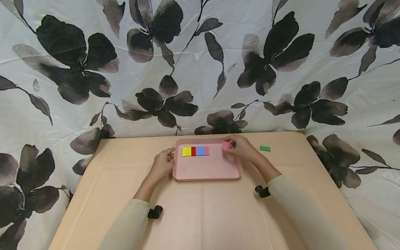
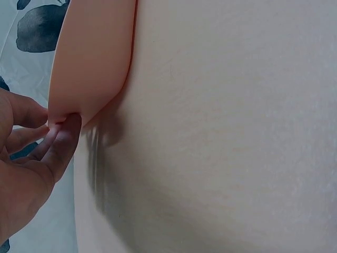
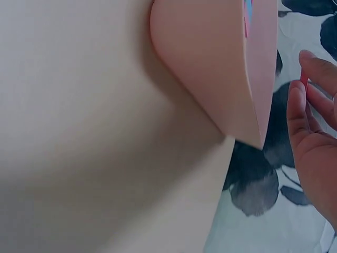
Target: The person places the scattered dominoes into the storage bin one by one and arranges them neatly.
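A pink tray (image 1: 207,171) lies near the back edge of the table. On it sits a row of small coloured tiles: yellow (image 1: 186,151), red (image 1: 193,151), blue (image 1: 200,151) and pink (image 1: 207,150). My left hand (image 1: 163,163) pinches the tray's left end between thumb and fingers, as the left wrist view shows up close. Over the tray's right side, my right hand (image 1: 241,147) pinches another pink tile (image 1: 225,145), apart from the row. In the right wrist view only a thin edge of this tile (image 3: 304,78) shows between the fingertips.
A green tile (image 1: 265,148) lies on the table to the right of the tray, beyond the right hand. The tan table (image 1: 200,215) ends behind the tray at a white cloth (image 1: 218,118) with dark flowers. Each wrist carries a small black camera (image 1: 155,212).
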The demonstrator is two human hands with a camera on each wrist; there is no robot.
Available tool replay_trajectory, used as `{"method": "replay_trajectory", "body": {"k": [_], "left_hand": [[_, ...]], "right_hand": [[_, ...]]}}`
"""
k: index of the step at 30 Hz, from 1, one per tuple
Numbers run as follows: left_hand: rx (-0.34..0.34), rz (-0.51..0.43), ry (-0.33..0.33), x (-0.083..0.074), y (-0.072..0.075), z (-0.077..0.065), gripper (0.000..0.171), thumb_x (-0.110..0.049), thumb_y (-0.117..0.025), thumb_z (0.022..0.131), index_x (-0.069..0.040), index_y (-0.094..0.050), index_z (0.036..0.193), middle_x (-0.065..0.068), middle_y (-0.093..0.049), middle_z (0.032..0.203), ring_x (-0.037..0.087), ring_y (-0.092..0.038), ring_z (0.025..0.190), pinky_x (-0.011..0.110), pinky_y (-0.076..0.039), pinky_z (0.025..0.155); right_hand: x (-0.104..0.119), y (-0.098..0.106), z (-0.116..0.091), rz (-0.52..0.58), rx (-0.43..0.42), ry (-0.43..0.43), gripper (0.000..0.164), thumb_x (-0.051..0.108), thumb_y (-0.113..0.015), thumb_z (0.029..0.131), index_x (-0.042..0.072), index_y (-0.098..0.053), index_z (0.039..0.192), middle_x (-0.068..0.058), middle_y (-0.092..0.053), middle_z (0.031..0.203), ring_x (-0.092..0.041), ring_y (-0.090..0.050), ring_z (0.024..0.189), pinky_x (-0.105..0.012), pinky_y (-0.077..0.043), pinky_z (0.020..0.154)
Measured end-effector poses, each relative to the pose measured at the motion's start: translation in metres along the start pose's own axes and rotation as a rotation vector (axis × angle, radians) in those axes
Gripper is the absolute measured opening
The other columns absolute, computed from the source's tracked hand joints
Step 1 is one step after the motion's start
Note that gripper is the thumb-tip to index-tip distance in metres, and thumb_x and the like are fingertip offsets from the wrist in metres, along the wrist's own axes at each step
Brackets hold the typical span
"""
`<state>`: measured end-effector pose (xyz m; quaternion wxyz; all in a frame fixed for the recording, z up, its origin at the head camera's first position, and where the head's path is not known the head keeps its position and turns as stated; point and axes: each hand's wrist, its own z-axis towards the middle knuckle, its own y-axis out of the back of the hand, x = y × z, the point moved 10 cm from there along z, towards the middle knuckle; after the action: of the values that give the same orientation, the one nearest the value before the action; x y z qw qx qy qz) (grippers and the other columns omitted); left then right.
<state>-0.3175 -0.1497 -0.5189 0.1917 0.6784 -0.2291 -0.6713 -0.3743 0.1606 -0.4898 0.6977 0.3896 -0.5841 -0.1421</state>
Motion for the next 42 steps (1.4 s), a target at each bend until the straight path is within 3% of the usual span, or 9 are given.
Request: {"method": "replay_trajectory", "body": {"k": [7,14,25,31,37,42], "left_hand": [[-0.001,0.015,-0.004,-0.001,0.0,0.0,0.054,0.007,-0.057,0.088,0.004,-0.057,0.142,0.022,-0.065,0.112,0.027,-0.067,0.094,0.029,-0.055,0.074],[0.0,0.008,-0.005,-0.001,0.001,0.001,0.054,0.007,-0.057,0.089,0.004,-0.057,0.142,0.022,-0.066,0.113,0.027,-0.067,0.095,0.029,-0.055,0.074],[-0.003,0.023,-0.004,-0.002,0.002,0.003,0.054,0.006,-0.058,0.088,0.004,-0.057,0.142,0.021,-0.065,0.111,0.029,-0.068,0.097,0.032,-0.057,0.078],[-0.004,0.014,0.003,-0.002,0.001,0.005,0.054,0.006,-0.057,0.089,0.004,-0.057,0.142,0.021,-0.065,0.112,0.028,-0.067,0.097,0.031,-0.057,0.077],[-0.003,0.031,0.005,-0.001,0.0,0.007,0.054,0.007,-0.057,0.089,0.004,-0.057,0.142,0.02,-0.064,0.111,0.026,-0.066,0.095,0.029,-0.055,0.076],[-0.005,0.027,0.021,0.002,-0.001,0.009,0.054,0.007,-0.057,0.09,0.002,-0.056,0.143,0.021,-0.064,0.114,0.026,-0.066,0.096,0.028,-0.055,0.075]], "right_hand": [[0.001,-0.022,0.011,0.005,0.033,-0.038,0.05,0.013,-0.085,0.084,0.003,-0.068,0.131,-0.013,-0.06,0.118,-0.021,-0.061,0.095,-0.03,-0.055,0.082],[-0.002,-0.04,0.022,-0.03,0.074,-0.047,0.047,0.014,-0.084,0.085,0.003,-0.068,0.127,-0.011,-0.058,0.112,-0.022,-0.059,0.095,-0.029,-0.051,0.077],[0.014,-0.057,0.038,-0.35,0.109,0.069,0.036,0.022,-0.081,0.084,0.007,-0.073,0.116,-0.001,-0.064,0.086,-0.017,-0.057,0.088,-0.032,-0.044,0.081],[0.011,-0.063,0.04,-0.253,0.128,0.037,0.043,0.018,-0.082,0.086,0.002,-0.069,0.124,-0.007,-0.066,0.101,-0.021,-0.056,0.095,-0.031,-0.048,0.082],[0.007,-0.066,0.043,-0.142,0.115,0.036,0.039,0.013,-0.08,0.088,-0.001,-0.066,0.122,-0.01,-0.063,0.102,-0.023,-0.055,0.095,-0.03,-0.048,0.081],[0.003,-0.068,0.045,-0.122,0.109,0.034,0.04,0.016,-0.081,0.089,0.002,-0.068,0.123,-0.009,-0.063,0.106,-0.023,-0.054,0.098,-0.029,-0.049,0.081]]}}
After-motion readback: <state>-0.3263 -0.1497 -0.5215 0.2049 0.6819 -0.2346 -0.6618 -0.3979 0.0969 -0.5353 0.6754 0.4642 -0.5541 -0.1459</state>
